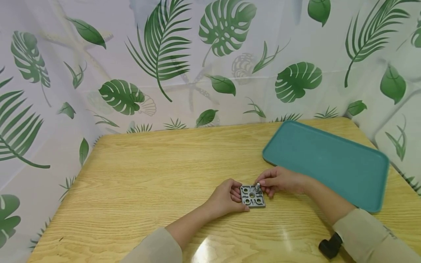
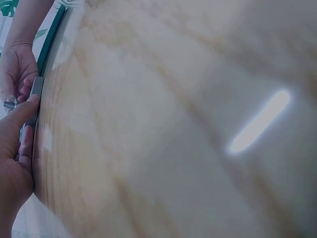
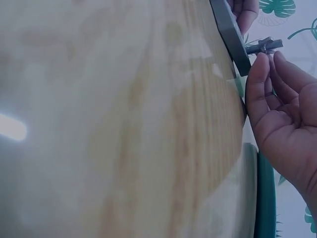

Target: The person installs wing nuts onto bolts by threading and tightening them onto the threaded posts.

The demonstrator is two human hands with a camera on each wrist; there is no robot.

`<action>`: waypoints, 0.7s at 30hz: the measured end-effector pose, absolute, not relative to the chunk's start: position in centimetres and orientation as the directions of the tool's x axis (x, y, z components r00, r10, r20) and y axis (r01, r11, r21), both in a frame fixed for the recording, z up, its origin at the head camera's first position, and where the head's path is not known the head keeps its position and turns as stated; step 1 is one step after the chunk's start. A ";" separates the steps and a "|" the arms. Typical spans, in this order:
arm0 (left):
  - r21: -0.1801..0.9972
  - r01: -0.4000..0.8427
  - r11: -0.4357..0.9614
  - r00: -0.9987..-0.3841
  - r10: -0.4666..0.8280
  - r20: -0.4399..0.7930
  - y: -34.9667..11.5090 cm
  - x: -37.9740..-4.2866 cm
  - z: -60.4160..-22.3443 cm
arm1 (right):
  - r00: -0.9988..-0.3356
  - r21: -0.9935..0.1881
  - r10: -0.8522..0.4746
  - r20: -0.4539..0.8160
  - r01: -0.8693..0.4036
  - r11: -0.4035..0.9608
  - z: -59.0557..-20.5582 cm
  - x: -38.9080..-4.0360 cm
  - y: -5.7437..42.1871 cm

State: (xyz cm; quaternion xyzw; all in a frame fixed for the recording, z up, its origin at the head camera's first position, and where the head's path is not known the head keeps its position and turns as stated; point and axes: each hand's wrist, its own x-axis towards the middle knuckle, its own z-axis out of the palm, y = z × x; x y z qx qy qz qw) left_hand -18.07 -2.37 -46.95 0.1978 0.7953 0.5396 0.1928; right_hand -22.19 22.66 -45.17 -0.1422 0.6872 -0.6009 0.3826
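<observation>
A square grey metal plate (image 1: 252,195) with several round holes is held at its left edge by my left hand (image 1: 228,197), thumb along the near side. From the hole at its far right corner a bolt (image 3: 255,49) stands up, with a small nut (image 3: 267,45) on its shaft. The fingertips of my right hand (image 1: 279,179) pinch at this nut from the right. The left wrist view shows the plate edge-on (image 2: 37,91) between the two hands. Contact of the right fingertips is partly hidden.
A teal tray (image 1: 329,160) lies at the right rear of the wooden table (image 1: 148,175), beside the right forearm. A black object (image 1: 330,246) sits at the right sleeve. Leaf-printed cloth (image 1: 184,84) hangs behind the table and along its sides.
</observation>
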 end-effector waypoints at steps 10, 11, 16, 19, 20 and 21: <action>0.934 0.103 0.343 -0.845 0.525 -0.100 -2.3 -18.0 -46.8 | -0.631 -0.935 -0.690 -0.355 0.249 0.253 -45.0 -22.6 21.9; 0.934 0.101 0.342 -0.846 0.524 -0.101 -2.3 -18.0 -46.8 | -0.633 -0.934 -0.687 -0.356 0.242 0.262 -44.9 -22.6 21.8; 0.936 0.099 0.339 -0.845 0.525 -0.101 -2.5 -18.1 -46.9 | -0.658 -0.919 -0.647 -0.385 0.206 0.336 -44.7 -23.1 21.2; 0.936 0.102 0.337 -0.843 0.529 -0.098 -2.5 -18.1 -46.9 | -0.672 -0.903 -0.623 -0.401 0.177 0.391 -44.5 -23.3 21.0; 0.936 0.103 0.337 -0.843 0.529 -0.098 -2.5 -18.1 -46.9 | -0.673 -0.901 -0.621 -0.402 0.169 0.401 -44.5 -23.4 20.9; 0.935 0.104 0.338 -0.843 0.529 -0.098 -2.5 -18.1 -46.9 | -0.674 -0.899 -0.619 -0.404 0.166 0.406 -44.4 -23.4 20.9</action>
